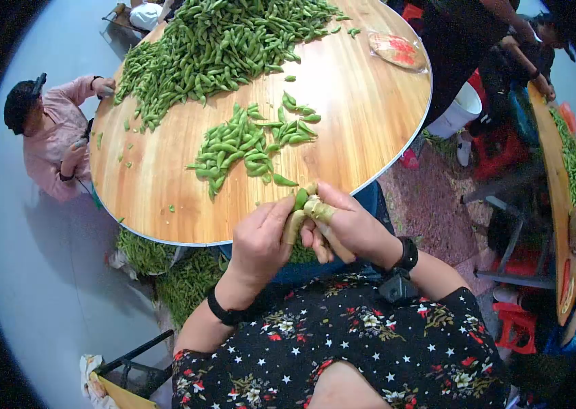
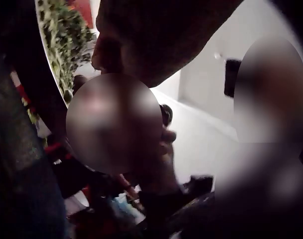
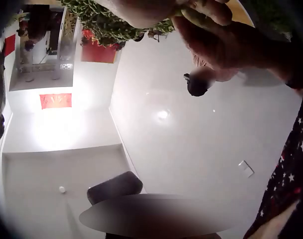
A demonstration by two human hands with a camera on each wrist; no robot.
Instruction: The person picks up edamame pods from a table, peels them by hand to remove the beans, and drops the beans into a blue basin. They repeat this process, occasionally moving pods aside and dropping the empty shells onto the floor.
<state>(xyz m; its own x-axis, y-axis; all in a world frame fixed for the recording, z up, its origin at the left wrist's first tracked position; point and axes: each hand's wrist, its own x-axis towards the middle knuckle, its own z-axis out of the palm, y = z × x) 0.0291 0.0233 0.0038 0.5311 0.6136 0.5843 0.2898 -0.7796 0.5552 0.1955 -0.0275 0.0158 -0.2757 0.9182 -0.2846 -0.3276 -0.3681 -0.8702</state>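
In the head view my two hands meet just past the near edge of the round table. My left hand (image 1: 259, 235) pinches a green soybean pod (image 1: 301, 199) between thumb and fingers. From the other side my right hand (image 1: 359, 228) grips the pod's end, its fingers curled close against the left ones. Tan coverings wrap some fingertips of both hands. On the wood beyond lies a small group of loose pods (image 1: 233, 143), with a single pod (image 1: 284, 180) nearest my hands. The left wrist view is dark, and what the fingers hold is hidden there.
A large heap of pods (image 1: 226, 48) covers the far side of the round table (image 1: 363, 129). A plastic-wrapped packet (image 1: 397, 51) lies at its right edge. One person (image 1: 56, 129) sits at the left. More pods (image 1: 196, 286) are piled below the table, and a white bucket (image 1: 458, 109) stands right.
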